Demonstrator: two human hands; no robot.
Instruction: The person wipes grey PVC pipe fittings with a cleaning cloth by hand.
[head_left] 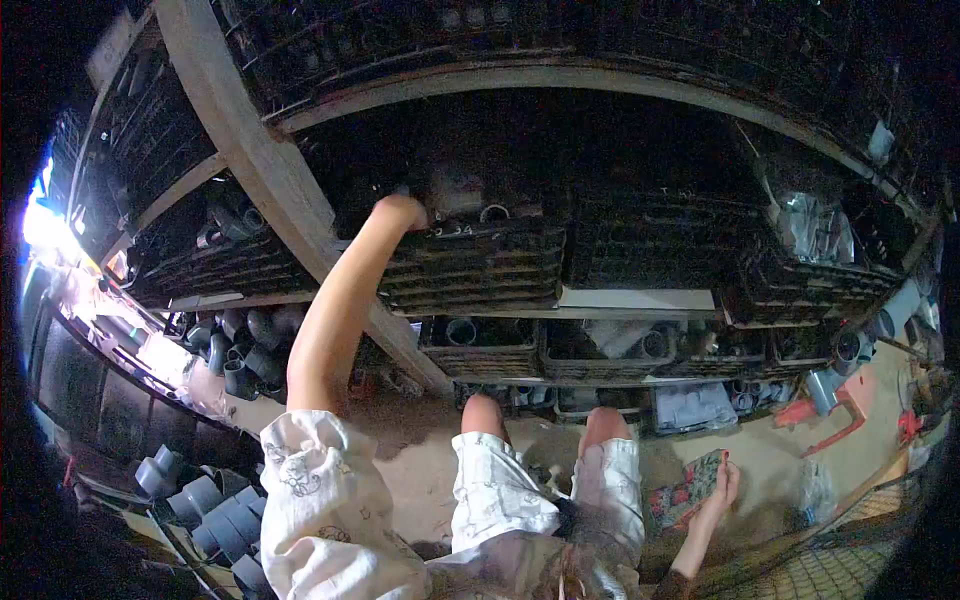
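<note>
My left arm reaches forward to a shelf. My left hand [402, 211] is at the front rim of a dark plastic crate [470, 272], its fingers lost in shadow. Close to it, inside the crate, shows the round end of a pipe fitting [495, 213]. Low on the right, my right hand [713, 502] is at a flat red and dark green patterned item [684, 492], fingers bent at its edge. I cannot tell what kind of thing this item is.
Wooden posts [245, 130] and rails frame the shelves. Lower crates [480, 352] hold more fittings. Grey pipe fittings [225, 520] are piled at lower left, others [240, 355] beside the post. A red frame-like object [835, 415] lies on the floor at right. A clear plastic bag [815, 228] sits on the right-hand crates.
</note>
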